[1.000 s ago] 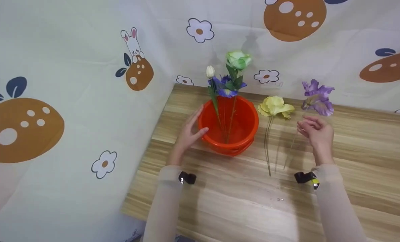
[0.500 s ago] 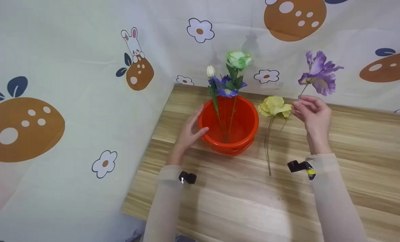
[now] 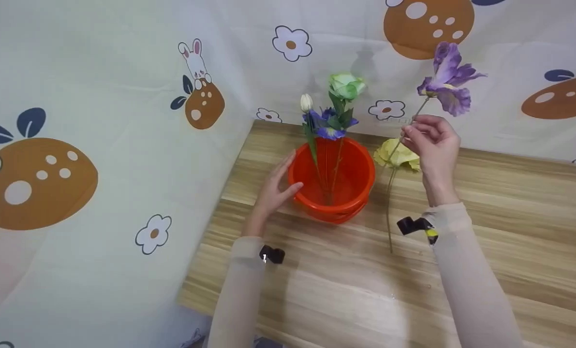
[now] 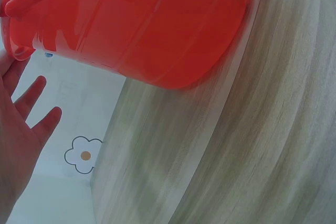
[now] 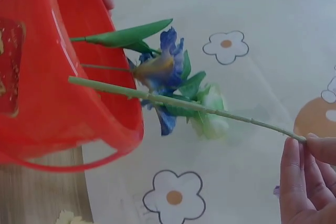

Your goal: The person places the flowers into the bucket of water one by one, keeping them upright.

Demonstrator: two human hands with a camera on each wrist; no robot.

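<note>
A purple artificial flower is raised by my right hand, which pinches its stem between thumb and fingertips. In the right wrist view the stem's lower end overlaps the rim of a red bucket. Inside the bucket stand a white tulip, a blue flower and a green rose, leaning toward the back. My left hand rests at the bucket's left rim, its fingers extended and thumb spread. Beneath the right hand a yellow flower lies on the table, partly covered by it.
The wooden table meets a patterned cloth backdrop behind the bucket and along the left side. A thin red handle hangs on the bucket's outside.
My right hand has lifted the purple flower off the table and carried it up and leftward, toward the bucket. The left hand keeps its place at the rim.
</note>
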